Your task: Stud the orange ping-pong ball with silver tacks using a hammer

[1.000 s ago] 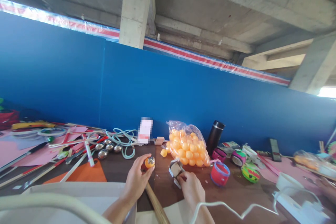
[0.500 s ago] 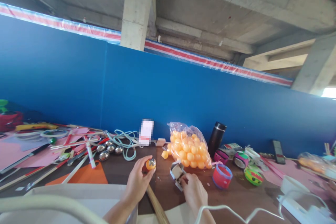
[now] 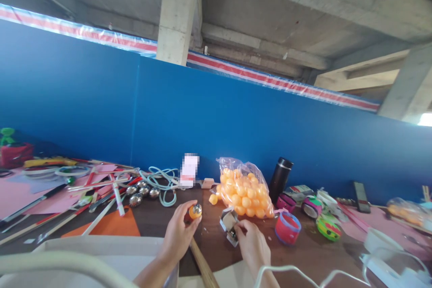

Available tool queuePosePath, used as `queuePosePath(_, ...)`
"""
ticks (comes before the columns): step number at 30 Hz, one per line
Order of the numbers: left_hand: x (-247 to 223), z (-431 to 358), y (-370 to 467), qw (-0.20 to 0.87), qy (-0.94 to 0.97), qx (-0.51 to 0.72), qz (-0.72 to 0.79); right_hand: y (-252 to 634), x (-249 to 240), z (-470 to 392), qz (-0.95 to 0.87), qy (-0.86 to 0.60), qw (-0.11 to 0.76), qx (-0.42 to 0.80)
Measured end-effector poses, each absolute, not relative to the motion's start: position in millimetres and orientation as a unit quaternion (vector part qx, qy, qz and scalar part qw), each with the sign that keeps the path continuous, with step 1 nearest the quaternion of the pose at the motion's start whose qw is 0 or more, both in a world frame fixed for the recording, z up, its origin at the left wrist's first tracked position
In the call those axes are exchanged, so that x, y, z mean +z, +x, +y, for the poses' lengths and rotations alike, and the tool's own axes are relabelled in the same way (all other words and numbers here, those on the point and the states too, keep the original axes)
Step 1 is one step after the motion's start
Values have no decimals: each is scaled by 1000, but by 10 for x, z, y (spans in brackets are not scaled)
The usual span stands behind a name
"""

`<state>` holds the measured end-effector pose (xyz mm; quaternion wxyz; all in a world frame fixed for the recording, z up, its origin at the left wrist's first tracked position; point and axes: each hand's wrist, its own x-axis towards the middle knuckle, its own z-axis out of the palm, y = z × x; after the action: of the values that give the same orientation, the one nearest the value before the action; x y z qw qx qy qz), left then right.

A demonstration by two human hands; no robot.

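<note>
The left hand (image 3: 178,236) still pinches the orange ball (image 3: 195,211) at its fingertips, while the right hand's (image 3: 251,245) fingers have closed onto the small cardboard box (image 3: 228,223) just ahead, barely shifted

Clutter is crowding a tabletop (image 3: 158,218) on both sides of a narrow open strip.
A bag of orange balls (image 3: 245,191) and a pink tape roll (image 3: 286,228) are blocking the right; steel balls (image 3: 141,193), cord and sticks are hemming the left, leaving bare brown wood lying between.
</note>
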<state>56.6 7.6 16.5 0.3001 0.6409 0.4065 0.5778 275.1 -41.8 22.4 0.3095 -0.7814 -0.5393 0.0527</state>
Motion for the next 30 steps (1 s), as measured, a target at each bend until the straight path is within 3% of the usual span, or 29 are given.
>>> queuePosePath(8,170,72,564,294,644,578,406,2780,78,-329,-566,-729,376,84)
queuePosePath(21,141,76,575,308,646,570,403,2714,252,-477,-527,-801,273,76)
queuePosePath(30,131,84,583,298,648,573,403,2689,146,-411,-542,-792,277,48)
